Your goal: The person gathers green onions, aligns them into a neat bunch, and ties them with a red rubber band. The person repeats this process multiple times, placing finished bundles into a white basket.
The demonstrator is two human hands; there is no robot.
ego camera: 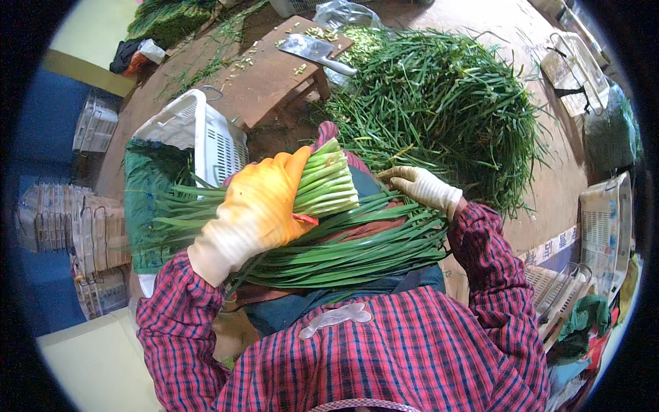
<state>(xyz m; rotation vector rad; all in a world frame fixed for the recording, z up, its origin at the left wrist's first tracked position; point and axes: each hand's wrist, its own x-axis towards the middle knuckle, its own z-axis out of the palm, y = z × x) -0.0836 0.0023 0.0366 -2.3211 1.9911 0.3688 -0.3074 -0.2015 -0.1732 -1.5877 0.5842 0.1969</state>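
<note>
My left hand [262, 203], in an orange and cream glove, is closed around a bundle of green stalks [329, 180] with pale cut ends pointing right. A red band or strip shows just under its fingers. The bundle's long leaves trail left over a green sack. Across my lap lie more long green leaves [329, 262]. My right hand [419, 188], in a whitish glove, is at the right end of those leaves, beside a large heap of loose greens [437, 98]. Its fingers are slightly bent; whether they grip any leaf cannot be told.
Ahead stands a low wooden table [262, 77] with a cleaver [309, 49] and cut stem bits. A white plastic basket [221, 139] with the green sack [154, 206] is at the left. Stacked crates [100, 232] line the far left; more baskets [605, 232] stand right.
</note>
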